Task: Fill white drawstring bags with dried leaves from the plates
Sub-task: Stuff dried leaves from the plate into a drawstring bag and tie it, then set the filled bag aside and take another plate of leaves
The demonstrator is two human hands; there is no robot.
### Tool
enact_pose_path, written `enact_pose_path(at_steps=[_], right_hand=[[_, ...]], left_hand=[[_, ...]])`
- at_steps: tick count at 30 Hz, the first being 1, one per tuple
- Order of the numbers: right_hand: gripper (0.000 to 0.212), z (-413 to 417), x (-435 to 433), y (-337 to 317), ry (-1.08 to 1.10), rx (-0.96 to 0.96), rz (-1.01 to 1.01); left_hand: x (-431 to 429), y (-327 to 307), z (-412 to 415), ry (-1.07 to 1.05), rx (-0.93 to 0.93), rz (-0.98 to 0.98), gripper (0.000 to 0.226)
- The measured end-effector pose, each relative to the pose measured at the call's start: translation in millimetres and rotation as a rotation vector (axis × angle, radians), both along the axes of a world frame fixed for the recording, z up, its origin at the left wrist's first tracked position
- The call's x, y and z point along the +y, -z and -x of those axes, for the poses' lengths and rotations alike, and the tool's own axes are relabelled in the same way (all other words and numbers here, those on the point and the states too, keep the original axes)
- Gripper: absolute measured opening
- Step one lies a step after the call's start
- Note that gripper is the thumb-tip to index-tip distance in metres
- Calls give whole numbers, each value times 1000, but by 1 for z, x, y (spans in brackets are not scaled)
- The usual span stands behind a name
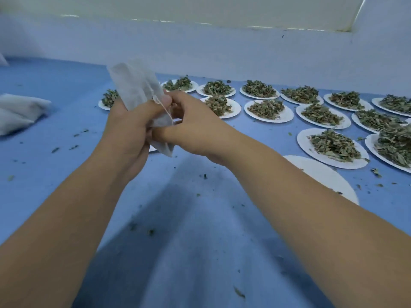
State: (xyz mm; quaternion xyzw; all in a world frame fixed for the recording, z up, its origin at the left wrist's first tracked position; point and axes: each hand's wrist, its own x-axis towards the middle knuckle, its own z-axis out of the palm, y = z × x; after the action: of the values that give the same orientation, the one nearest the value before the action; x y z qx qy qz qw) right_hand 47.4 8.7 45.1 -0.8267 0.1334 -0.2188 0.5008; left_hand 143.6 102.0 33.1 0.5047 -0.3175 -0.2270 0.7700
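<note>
Above blue cloth (189, 218) | left hand (131, 127) grips limp gauzy white bag (133, 85) | right hand (195, 125) pinches its corded mouth

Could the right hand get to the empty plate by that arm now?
Likely yes, once freed: the right hand grips the bag with the left hand; nothing blocks the empty plate.

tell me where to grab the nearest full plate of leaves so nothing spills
Probably by the bare white rim on the left side of the plate, coming in low from the left. The leaves are heaped toward the middle and right, so that rim is free; the plate lies flat, so slip fingers under, thumb on top, and keep it level.
</note>
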Motion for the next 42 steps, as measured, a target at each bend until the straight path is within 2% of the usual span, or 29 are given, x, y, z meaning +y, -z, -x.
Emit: enact_pose_path(at_steps=[4, 6, 8, 11, 13, 16, 26, 30, 33, 35, 40, 42], right_hand=[[48, -63, 28, -2, 11, -15, -8], [48, -96, 40, -3, 28, -35, -28], [49, -130, 52, -1, 36, -49, -40], [50, -176, 66, 1, 52, -70, -2], [48, -207, 70, 4, 77, -82, 35], [48, -252, 69, 12, 107, -94, 99], [45, -403, 36, 31, 233, -96, 255], [53, -440, 27, 38, 252, 95, 333], [59, -444, 20, 47, 225, 196, 348], [56, -439, 12, 48, 192, 198, 378], [24, -386, -37, 28, 184, 218, 582], [17, -357, -64, 22, 253, 231, 636]], left_hand=[[37, -3, -46, -90, 6, 38, 51], [58, 1, -71, -127, 38, 25, 56], [77, 6, -97, -216, 119, 40, 49], [97, 10, -131, -495, 304, 81, 31], [103, 16, -148, -651, 333, 66, 19], [105, 28, -162, -770, 340, 31, 15], [95, 39, -175, -706, 504, 12, 14], [91, 41, -175, -704, 492, -42, 13], [88, 42, -172, -703, 433, -110, 12], [86, 43, -170, -689, 388, -147, 11], [84, 50, -159, -663, 237, -213, 13], [80, 49, -153, -599, 207, -267, 20]])
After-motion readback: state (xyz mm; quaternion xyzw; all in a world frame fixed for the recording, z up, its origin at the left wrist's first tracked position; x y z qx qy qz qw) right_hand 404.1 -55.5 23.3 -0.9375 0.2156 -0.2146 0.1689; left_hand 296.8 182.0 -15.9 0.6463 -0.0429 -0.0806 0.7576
